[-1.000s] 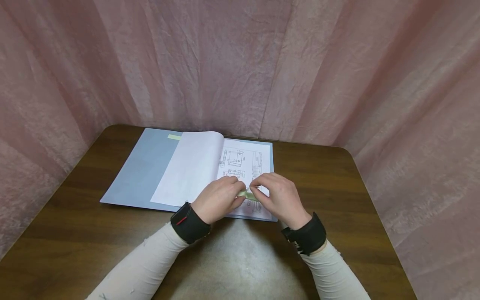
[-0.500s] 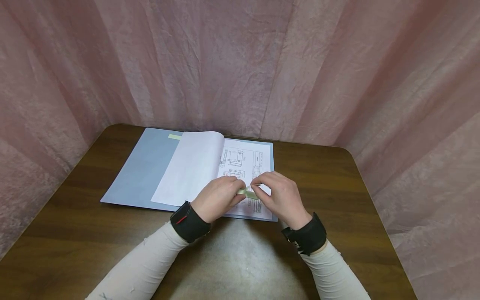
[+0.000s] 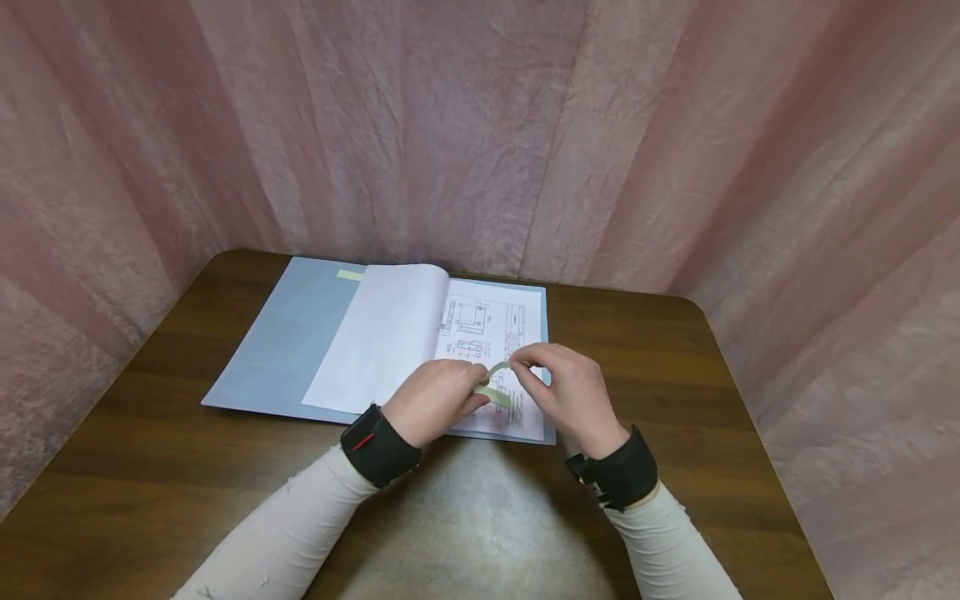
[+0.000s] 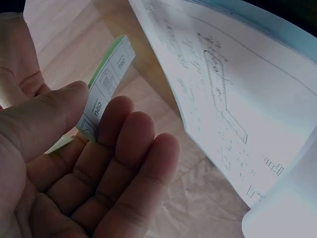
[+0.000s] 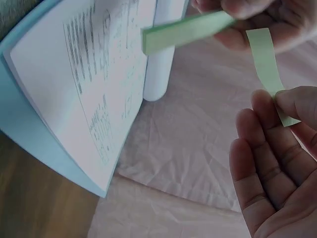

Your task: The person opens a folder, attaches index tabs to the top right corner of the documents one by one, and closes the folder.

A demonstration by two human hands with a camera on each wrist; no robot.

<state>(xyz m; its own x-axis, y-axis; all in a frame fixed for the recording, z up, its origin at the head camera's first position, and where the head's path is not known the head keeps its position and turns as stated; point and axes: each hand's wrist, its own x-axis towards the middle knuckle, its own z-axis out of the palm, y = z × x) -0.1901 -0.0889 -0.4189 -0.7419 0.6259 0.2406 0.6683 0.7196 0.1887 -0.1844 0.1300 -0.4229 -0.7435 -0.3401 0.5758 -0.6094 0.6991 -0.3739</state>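
My left hand (image 3: 438, 396) pinches a thin pad of pale green sticky notes (image 5: 183, 33) between thumb and fingers. The pad's printed back, with "deli" on it, faces the left wrist view. Between thumb and forefinger of my right hand (image 3: 566, 392) is a single narrow sticky note (image 5: 267, 64), slightly curved. Its far end lies right by the left fingertips. Both hands hover over a page with technical drawings (image 3: 468, 321), which lies in an open light blue folder (image 3: 262, 358). A turned white sheet (image 3: 375, 333) curls over to the left, blank side up.
Another pale green sticky note (image 3: 349, 275) sits on the folder's left cover near its top edge, partly under the turned sheet. The folder lies on a brown wooden table (image 3: 637, 350). A pink curtain (image 3: 480, 133) hangs behind and around the table.
The right hand has drawn slightly up and to the right, away from the left. The note in its fingers now shows as a separate curved strip lifted off the pad. The left hand is nearly still.
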